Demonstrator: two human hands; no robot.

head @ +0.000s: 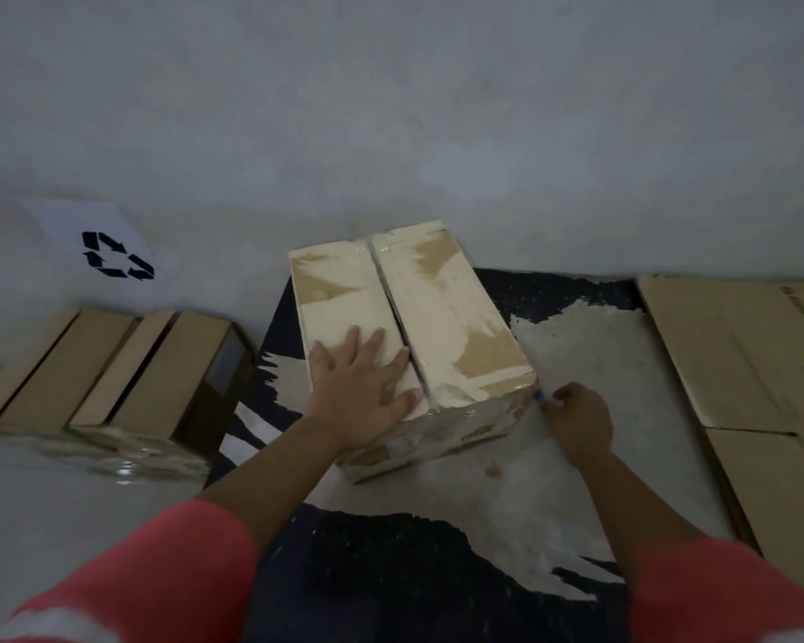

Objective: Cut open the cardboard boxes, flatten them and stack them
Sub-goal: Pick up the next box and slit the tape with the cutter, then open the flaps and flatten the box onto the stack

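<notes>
A taped cardboard box (442,317) stands on the floor in the middle, its top flaps meeting at a dark seam down the centre. My left hand (360,387) lies flat with fingers spread on the near left part of the top. My right hand (576,420) grips a small cutter with a blue tip (539,395), which sits at the box's near right top corner. The blade itself is too small to make out.
Two more closed boxes (108,368) sit at the left against the wall, with crumpled plastic wrap in front. Flattened cardboard (753,364) lies at the right. A sheet with a recycling sign (112,252) hangs on the wall. The floor mat is dark with worn patches.
</notes>
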